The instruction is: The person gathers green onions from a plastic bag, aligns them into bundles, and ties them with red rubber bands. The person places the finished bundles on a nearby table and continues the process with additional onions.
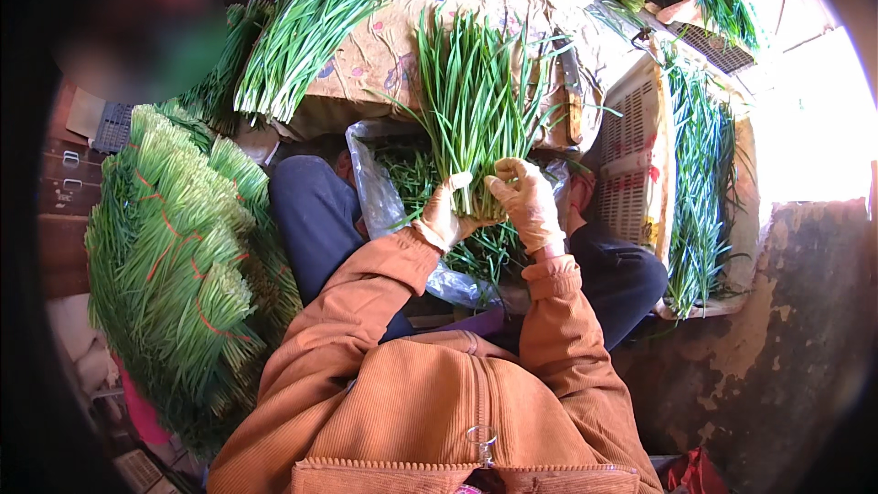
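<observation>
Both my hands wear pale, thin gloves and meet at the lower end of a bunch of garlic chives (476,101). My left hand (444,217) is closed round the pale stalk ends, its thumb up along the front. From the right side my right hand (530,204) pinches at the stalks with curled fingers; exactly what its fingertips grip is partly hidden. The green leaves fan upward and away from me over the table edge. Below the hands, between my knees, a container lined with clear plastic (373,187) holds loose green leaves (485,252).
A cloth-covered table (393,46) ahead bears another pile of chives (311,37) and a narrow tool resembling a knife (572,101). At left stands a large heap of chives tied with red bands (183,238). A white plastic crate (631,151) with more chives (695,183) stands right.
</observation>
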Motion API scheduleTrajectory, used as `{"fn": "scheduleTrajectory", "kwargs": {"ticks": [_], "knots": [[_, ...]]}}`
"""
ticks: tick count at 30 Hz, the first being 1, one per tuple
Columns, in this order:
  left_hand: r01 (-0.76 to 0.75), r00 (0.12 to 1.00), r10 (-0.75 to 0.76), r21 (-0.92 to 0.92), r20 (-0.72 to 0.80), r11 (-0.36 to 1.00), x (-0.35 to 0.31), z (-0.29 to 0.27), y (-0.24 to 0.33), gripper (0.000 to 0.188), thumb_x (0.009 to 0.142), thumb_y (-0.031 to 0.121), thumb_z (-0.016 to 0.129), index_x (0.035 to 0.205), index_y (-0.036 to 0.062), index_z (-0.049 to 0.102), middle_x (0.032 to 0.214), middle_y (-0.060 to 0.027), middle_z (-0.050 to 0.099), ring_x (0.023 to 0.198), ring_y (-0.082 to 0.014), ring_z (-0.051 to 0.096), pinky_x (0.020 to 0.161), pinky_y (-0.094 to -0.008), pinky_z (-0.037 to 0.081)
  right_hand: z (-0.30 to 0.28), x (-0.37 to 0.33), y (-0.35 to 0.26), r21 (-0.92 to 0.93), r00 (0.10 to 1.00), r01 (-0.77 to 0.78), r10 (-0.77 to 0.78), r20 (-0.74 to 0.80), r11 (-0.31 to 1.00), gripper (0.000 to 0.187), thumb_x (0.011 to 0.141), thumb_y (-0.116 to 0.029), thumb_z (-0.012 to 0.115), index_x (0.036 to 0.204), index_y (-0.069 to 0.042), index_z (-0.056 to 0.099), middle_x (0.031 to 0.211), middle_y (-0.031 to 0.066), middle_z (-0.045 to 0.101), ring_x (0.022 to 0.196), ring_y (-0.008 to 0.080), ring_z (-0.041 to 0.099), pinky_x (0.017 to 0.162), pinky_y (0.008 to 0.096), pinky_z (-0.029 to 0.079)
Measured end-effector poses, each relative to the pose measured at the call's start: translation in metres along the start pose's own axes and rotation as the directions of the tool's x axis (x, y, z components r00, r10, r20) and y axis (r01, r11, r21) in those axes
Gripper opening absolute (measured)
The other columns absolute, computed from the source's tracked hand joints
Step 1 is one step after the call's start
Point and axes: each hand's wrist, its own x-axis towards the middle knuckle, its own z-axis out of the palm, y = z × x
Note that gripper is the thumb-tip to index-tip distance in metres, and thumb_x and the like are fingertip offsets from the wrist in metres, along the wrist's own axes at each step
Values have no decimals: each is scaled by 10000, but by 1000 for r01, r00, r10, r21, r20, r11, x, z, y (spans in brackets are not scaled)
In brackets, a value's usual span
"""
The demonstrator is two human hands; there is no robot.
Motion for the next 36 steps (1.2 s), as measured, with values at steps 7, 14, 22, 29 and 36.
{"fn": "scheduleTrajectory", "kwargs": {"ticks": [7, 14, 22, 29, 36], "knots": [[-12, 999, 11, -13, -41, 1000, 2, 3, -4, 463, 832, 360, 514, 1175, 49, 508, 1085, -149, 591, 972, -306, 583, 860, -553, 445, 5, 1, -4, -159, 992, -112, 119, 41, 981, 283, 707, -222, 691, 929, -68, 608, 798, 127, 645, 725, 264, 634, 664, 348, 500], [20, 999, -17, -67, 41, 998, 6, -4, 0, 486, 817, 328, 517, 1219, 56, 484, 1153, -137, 574, 1032, -307, 561, 884, -589, 406, -12, 5, 41, 697, 861, -505, 360, 360, 509, 201, 792, -162, 691, 942, -72, 593, 812, -14, 598, 657, 74, 552, 619, 207, 467], [24, 1000, -24, -52, 2, 998, 5, -5, -1, 467, 807, 318, 560, 1191, 62, 488, 1132, -132, 574, 1009, -321, 562, 886, -604, 398, -4, 0, 39, 674, 920, -391, 297, 257, 627, 172, 814, -156, 668, 929, -52, 595, 783, -17, 595, 639, 63, 538, 592, 191, 445], [38, 999, -38, -58, 5, 998, 9, -13, -2, 424, 810, 299, 563, 1162, 73, 492, 1089, -143, 578, 973, -317, 573, 861, -613, 416, 1, 2, 32, 646, 949, -313, 255, 185, 696, 167, 844, -180, 631, 910, -34, 583, 754, 4, 592, 621, 82, 547, 577, 208, 446], [55, 998, -52, -73, 45, 996, 8, -9, -2, 410, 825, 310, 544, 1158, 75, 496, 1069, -142, 588, 969, -301, 578, 859, -582, 434, -3, -3, 33, 824, 919, -375, 286, 270, 426, 173, 859, -179, 610, 921, -39, 530, 832, 58, 613, 717, 149, 619, 619, 246, 490]]}}
